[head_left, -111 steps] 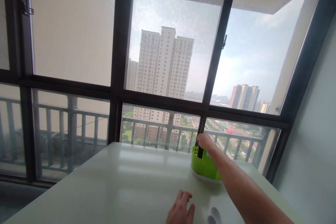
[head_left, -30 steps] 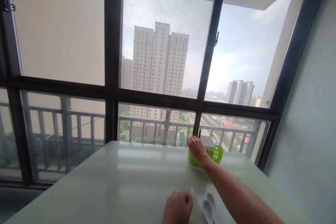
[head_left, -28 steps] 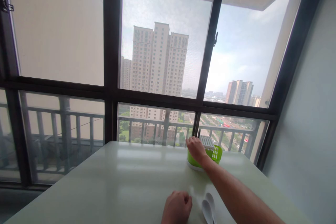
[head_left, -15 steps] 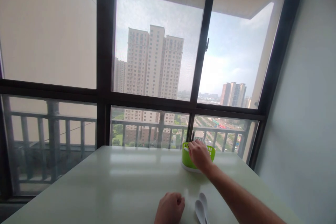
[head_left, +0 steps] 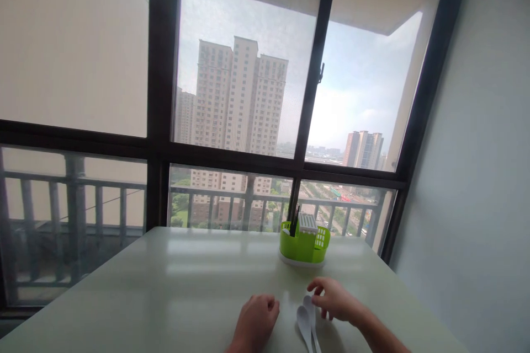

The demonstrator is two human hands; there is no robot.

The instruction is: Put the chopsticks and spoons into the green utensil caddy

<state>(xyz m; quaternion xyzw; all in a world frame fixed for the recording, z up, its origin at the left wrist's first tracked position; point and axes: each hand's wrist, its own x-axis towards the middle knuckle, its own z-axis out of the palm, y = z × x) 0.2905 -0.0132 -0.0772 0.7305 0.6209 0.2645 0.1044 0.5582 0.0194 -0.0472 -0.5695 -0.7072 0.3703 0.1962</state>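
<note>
We see two smooth white plastic spoons [head_left: 307, 322] lying side by side on the glossy pale desk [head_left: 165, 292]. Our right hand [head_left: 333, 300] touches their bowls, fingers [head_left: 317, 287] curled narrow, holding nothing. Our left hand [head_left: 254, 317] rests in a loose fist beside them. A slotted lime-green plastic cutlery caddy [head_left: 303, 241] stands near the dark-framed window [head_left: 159, 121]

Hazy daylight pours through the tall dark-framed window [head_left: 248, 99] beyond both hands, backlighting the scene. Soft glare streaks the glossy pale table [head_left: 165, 287] left of the hands. Frame lines bow toward the edges; everything stays fairly sharp, shadows faint.
</note>
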